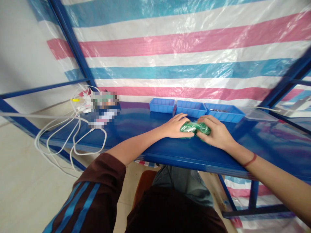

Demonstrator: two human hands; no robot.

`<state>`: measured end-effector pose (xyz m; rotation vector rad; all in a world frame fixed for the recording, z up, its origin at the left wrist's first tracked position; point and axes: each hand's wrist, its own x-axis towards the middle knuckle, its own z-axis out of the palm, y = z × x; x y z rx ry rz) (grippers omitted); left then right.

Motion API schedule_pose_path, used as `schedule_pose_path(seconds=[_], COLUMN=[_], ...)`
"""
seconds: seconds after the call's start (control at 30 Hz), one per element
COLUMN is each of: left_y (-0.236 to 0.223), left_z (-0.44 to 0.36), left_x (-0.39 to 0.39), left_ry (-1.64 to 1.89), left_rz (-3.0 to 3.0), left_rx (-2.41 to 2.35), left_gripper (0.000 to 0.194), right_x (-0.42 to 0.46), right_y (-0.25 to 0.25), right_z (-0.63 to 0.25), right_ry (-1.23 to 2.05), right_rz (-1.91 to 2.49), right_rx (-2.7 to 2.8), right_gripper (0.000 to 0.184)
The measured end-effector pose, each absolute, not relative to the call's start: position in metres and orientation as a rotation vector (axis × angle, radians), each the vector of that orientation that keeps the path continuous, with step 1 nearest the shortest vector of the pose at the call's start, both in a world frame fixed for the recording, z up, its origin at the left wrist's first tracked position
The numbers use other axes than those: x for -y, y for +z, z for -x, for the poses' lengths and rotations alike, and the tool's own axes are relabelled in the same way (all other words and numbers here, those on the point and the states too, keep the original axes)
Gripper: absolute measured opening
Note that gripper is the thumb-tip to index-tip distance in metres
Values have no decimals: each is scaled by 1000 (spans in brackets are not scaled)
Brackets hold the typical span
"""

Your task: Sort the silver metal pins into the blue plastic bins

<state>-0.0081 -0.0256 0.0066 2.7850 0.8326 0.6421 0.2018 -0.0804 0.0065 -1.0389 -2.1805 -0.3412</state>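
A crumpled, shiny green plastic bag [194,127] is gripped from both sides over the blue metal shelf [160,150]. My left hand [177,126] is closed round its left end, thumb along the near side. My right hand [217,132] wraps the right end, with the fingers curled over the top. Whether the bag contains anything cannot be made out. Just behind my hands stand three blue plastic bins in a row: the left bin [162,105], the middle bin [191,108] and the right bin [224,112].
Small metal pieces [218,110] lie in the right bin. Looped white cables [77,136] hang over the shelf's left end, beside a blurred-out object [104,100]. Blue frame posts [70,42] rise at both sides, and a striped plastic sheet [182,48] closes off the back.
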Motion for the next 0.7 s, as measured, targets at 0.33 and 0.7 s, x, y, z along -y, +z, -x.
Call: schedule_pose_path(seconds=[0.33, 0.7], left_y=[11, 5], left_z=[9, 4], left_x=[29, 21], left_ry=[475, 613], left_rz=[-2745, -2812], left_rx=[-827, -828], left_gripper=[67, 48], right_x=[71, 78], right_y=[-3, 7], right_z=[-210, -201], right_ry=[-175, -226], right_rz=[1152, 1149], right_rx=[2385, 2221], right_gripper=[47, 27])
